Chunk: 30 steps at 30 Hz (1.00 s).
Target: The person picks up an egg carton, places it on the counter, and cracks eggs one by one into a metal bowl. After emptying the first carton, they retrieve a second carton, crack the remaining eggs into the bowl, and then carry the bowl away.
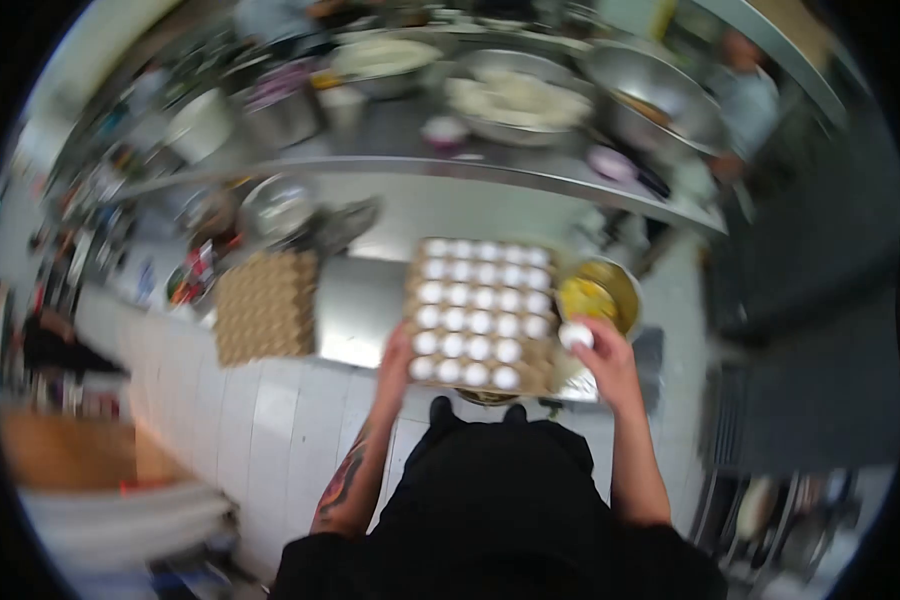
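Steel surface [360,300] carries a full egg tray [412,285] at centre, an empty tray [266,307] to its left and a yolk bowl [625,290] just right. Left hand [398,355] touches the full tray's near-left edge, grip unclear. Right hand [605,360] grip is closed on one egg [575,335], between tray and bowl.
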Available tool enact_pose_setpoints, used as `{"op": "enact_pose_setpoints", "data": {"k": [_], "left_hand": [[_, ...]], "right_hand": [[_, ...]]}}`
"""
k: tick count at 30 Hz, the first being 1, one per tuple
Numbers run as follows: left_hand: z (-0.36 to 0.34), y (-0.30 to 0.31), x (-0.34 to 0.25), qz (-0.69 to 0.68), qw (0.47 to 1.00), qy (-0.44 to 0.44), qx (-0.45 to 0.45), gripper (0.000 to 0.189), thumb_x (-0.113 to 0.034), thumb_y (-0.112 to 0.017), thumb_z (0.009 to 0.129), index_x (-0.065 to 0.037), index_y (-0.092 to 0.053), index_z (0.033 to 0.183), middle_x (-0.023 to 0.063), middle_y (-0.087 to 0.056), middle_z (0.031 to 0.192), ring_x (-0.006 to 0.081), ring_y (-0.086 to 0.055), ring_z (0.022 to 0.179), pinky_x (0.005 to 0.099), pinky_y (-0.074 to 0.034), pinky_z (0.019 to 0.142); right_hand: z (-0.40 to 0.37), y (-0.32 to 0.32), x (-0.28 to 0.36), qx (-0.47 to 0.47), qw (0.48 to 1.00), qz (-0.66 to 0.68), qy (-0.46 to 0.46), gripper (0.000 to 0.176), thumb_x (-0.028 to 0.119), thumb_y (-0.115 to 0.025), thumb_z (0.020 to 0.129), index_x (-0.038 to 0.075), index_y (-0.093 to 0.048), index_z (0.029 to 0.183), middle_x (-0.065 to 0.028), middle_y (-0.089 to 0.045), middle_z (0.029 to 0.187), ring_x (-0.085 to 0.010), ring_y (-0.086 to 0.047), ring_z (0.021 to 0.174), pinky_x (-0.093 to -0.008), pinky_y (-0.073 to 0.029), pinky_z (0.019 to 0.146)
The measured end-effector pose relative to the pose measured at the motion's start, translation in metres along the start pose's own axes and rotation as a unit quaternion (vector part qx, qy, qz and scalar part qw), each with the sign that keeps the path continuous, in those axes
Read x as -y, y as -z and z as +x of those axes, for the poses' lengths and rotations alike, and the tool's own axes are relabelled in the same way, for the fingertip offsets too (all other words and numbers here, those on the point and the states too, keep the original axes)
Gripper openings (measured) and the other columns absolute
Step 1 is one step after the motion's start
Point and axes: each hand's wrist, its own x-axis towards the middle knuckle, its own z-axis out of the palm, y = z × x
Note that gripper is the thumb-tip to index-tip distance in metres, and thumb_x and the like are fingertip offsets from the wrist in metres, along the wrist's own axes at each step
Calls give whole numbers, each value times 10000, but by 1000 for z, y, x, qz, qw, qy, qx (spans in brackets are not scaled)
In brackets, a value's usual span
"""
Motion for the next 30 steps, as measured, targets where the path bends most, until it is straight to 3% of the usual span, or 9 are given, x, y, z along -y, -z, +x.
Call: {"op": "enact_pose_setpoints", "data": {"k": [4, 6, 11, 14, 19, 22, 25, 26, 30], "left_hand": [[-6, -10, -14, -80, 994, 74, -16, 511, -385, -366, 1121, -85, -420, 1532, 140, -506, 1464, 230, -498, 1335, 366, -445, 1086], [-7, -15, -28, -81, 992, 96, -19, 501, -377, -365, 1122, -95, -410, 1534, 147, -487, 1481, 245, -495, 1344, 374, -450, 1087], [-5, -14, -27, -77, 992, 101, -5, 506, -382, -388, 1114, -88, -409, 1526, 146, -478, 1498, 252, -479, 1373, 387, -414, 1125], [-4, -14, -30, -85, 990, 112, -18, 474, -337, -401, 1117, -89, -418, 1521, 153, -471, 1496, 242, -485, 1356, 372, -422, 1113], [-5, -13, -28, -79, 990, 114, -25, 479, -333, -409, 1116, -79, -417, 1522, 151, -472, 1498, 234, -476, 1362, 365, -404, 1123], [-3, -11, -28, -83, 990, 117, -18, 485, -335, -418, 1114, -77, -412, 1525, 147, -468, 1504, 231, -472, 1362, 360, -398, 1126], [-4, -11, -34, -63, 990, 123, -8, 491, -334, -430, 1113, -80, -402, 1532, 139, -466, 1506, 226, -460, 1370, 356, -391, 1131], [-4, -9, -34, -63, 990, 125, -12, 491, -334, -430, 1113, -80, -402, 1532, 139, -466, 1506, 226, -460, 1370, 356, -391, 1131], [-4, -7, -35, -46, 993, 107, 5, 502, -346, -419, 1117, -80, -392, 1542, 140, -452, 1519, 224, -442, 1383, 354, -379, 1136]], "right_hand": [[21, 65, 4, -257, 942, 214, 30, 346, 89, -658, 973, 17, -535, 1288, -117, -667, 1113, -216, -700, 920, -358, -592, 835], [42, 104, -12, -288, 936, 202, 7, 423, 222, -595, 1043, 4, -485, 1389, -145, -669, 1094, -186, -672, 829, -359, -597, 798], [106, 130, -48, -383, 889, 245, 60, 429, 248, -587, 1046, -10, -510, 1379, -133, -680, 1062, -176, -649, 765, -328, -575, 715], [107, 127, -53, -297, 922, 246, -43, 419, 254, -585, 1044, -15, -520, 1359, -128, -680, 1052, -181, -644, 759, -328, -561, 690], [63, 111, -19, -254, 913, 318, -25, 361, 220, -561, 1053, 5, -500, 1337, -98, -659, 1036, -169, -626, 767, -312, -528, 661], [50, 93, -16, -157, 949, 273, -18, 330, 204, -541, 1064, 36, -486, 1343, -69, -642, 1015, -143, -584, 742, -280, -488, 654], [52, 77, -19, -142, 988, 47, -24, 270, 227, -527, 1078, 96, -492, 1311, -18, -607, 972, -117, -544, 762, -264, -461, 687], [55, 78, -24, -138, 989, 47, -26, 270, 227, -527, 1078, 96, -492, 1311, -18, -607, 972, -117, -544, 762, -264, -461, 687], [66, 77, -24, -130, 973, -185, 35, 264, 261, -529, 1072, 100, -493, 1279, -87, -617, 963, -189, -608, 823, -347, -502, 743]]}}
